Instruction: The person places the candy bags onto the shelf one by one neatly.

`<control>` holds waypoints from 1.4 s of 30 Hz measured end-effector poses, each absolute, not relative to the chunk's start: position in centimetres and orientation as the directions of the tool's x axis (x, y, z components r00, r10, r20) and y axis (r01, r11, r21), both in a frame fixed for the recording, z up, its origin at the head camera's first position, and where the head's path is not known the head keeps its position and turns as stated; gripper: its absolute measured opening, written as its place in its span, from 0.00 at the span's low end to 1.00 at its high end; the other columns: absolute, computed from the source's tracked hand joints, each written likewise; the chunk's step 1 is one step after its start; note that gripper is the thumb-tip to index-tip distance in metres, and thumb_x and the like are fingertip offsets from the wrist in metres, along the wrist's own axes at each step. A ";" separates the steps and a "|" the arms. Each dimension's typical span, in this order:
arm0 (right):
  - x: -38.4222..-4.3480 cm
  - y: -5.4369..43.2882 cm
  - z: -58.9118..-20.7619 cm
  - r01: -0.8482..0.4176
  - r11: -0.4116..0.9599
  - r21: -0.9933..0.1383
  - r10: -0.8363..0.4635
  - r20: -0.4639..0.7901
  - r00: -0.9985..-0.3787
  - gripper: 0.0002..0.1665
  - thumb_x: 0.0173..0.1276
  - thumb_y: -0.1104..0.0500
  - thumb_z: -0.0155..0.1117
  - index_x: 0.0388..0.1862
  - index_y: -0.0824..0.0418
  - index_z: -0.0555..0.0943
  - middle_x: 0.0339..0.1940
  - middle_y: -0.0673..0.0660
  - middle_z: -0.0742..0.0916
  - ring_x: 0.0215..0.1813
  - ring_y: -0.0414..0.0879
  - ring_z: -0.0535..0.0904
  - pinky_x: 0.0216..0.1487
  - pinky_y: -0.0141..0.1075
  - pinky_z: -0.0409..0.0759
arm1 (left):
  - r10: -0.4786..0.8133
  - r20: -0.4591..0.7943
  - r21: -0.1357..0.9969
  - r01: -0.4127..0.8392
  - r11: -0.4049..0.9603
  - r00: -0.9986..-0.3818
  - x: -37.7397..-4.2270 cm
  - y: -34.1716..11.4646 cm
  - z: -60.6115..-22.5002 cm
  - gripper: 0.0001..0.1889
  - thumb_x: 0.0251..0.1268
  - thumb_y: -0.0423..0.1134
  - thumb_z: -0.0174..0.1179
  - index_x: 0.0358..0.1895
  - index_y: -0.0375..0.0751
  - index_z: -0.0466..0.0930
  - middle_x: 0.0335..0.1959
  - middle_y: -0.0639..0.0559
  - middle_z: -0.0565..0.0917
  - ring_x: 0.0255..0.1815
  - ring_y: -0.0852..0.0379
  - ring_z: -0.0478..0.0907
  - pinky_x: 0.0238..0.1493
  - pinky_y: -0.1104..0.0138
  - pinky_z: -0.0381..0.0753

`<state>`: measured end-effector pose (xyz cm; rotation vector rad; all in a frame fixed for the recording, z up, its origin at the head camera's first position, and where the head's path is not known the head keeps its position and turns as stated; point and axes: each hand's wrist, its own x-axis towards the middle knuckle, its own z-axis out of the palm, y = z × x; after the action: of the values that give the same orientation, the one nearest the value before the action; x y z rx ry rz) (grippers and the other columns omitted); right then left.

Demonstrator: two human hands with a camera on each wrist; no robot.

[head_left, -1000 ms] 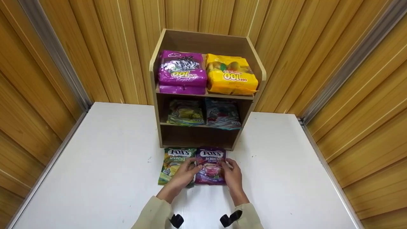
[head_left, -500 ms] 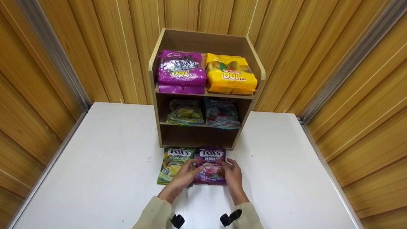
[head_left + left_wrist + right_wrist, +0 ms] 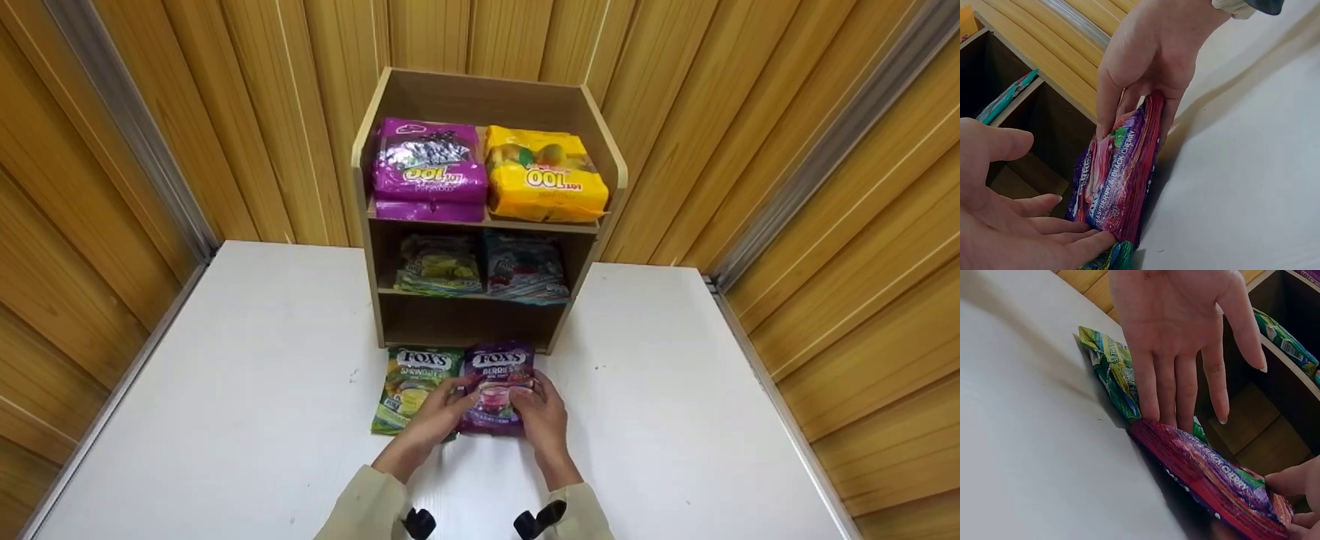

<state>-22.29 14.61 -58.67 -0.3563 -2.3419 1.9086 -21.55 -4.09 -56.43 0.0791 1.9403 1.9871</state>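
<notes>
The berry bag [image 3: 495, 390] lies on the worktop [image 3: 262, 375] between the two hands, just in front of the shelf unit [image 3: 487, 217], with the green bag [image 3: 409, 386] touching its left edge. The step in hand looks like lifting the berry bag off the worktop. To do it well, the grip should stay on the bag's two side edges so it comes up level, and the left fingers should slip under the berry bag alone, not catching the green bag that overlaps there. The bag is soft and crinkly, so a light, even squeeze would keep it from buckling. The empty bottom bay of the shelf unit sits just beyond the fingertips, so any lift needs to clear its front edge.

The right hand [image 3: 1151, 62] comes down from above the bag's right edge, thumb on one face and fingers curled round the other, pinching it so that edge is raised off the worktop. The left hand [image 3: 1185, 337] lies palm toward the bag, fingers straight and together, tips pressed against the bag's left edge where it meets the green bag; it grasps nothing. Both wrists angle inward, sleeves near the body.
</notes>
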 end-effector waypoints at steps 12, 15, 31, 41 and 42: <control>-22.4 14.8 -58.4 0.047 -0.021 -0.999 0.290 -0.051 -0.956 0.30 0.69 0.71 0.54 0.70 0.67 0.66 0.70 0.70 0.71 0.71 0.62 0.68 0.68 0.40 0.73 | 0.287 -0.212 0.971 -0.235 -0.048 -0.934 -21.4 -3.7 -56.7 0.29 0.72 0.43 0.52 0.70 0.31 0.57 0.74 0.27 0.55 0.76 0.33 0.51 0.73 0.43 0.58; -22.6 15.0 -58.4 0.042 -0.086 -0.995 0.282 -0.064 -0.957 0.29 0.71 0.71 0.52 0.71 0.67 0.65 0.71 0.68 0.70 0.72 0.60 0.66 0.65 0.33 0.74 | 0.273 -0.202 0.971 -0.228 -0.070 -0.941 -21.5 -3.5 -56.8 0.30 0.73 0.42 0.51 0.71 0.30 0.55 0.74 0.28 0.57 0.75 0.34 0.55 0.72 0.44 0.61; -23.0 14.3 -56.3 0.036 -0.242 -0.970 0.267 -0.103 -0.958 0.31 0.73 0.61 0.56 0.73 0.63 0.64 0.73 0.67 0.69 0.68 0.50 0.71 0.54 0.25 0.79 | 0.253 -0.210 0.856 -0.303 -0.420 -0.944 -21.8 -2.1 -58.5 0.33 0.74 0.43 0.51 0.74 0.31 0.50 0.55 0.36 0.81 0.46 0.50 0.85 0.54 0.58 0.83; -23.0 14.3 -56.9 0.092 -0.274 -0.957 0.194 -0.149 -0.970 0.35 0.74 0.58 0.56 0.75 0.64 0.59 0.76 0.65 0.64 0.75 0.53 0.62 0.55 0.23 0.77 | 0.161 -0.178 0.865 -0.232 -0.444 -0.971 -23.1 -1.6 -58.2 0.30 0.73 0.34 0.50 0.75 0.35 0.52 0.65 0.33 0.72 0.49 0.55 0.82 0.54 0.59 0.83; -23.0 14.3 -56.9 0.101 -0.274 -0.956 0.183 -0.155 -0.971 0.35 0.74 0.57 0.56 0.75 0.63 0.58 0.76 0.65 0.64 0.74 0.52 0.64 0.55 0.23 0.77 | 0.157 -0.179 0.867 -0.231 -0.442 -0.971 -23.2 -1.5 -58.2 0.30 0.73 0.33 0.50 0.75 0.35 0.52 0.65 0.33 0.72 0.49 0.54 0.82 0.54 0.59 0.83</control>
<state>-22.97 14.31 -56.95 -0.3643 -1.8600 2.4399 -23.22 -1.53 -58.19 -0.1053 1.5116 2.4871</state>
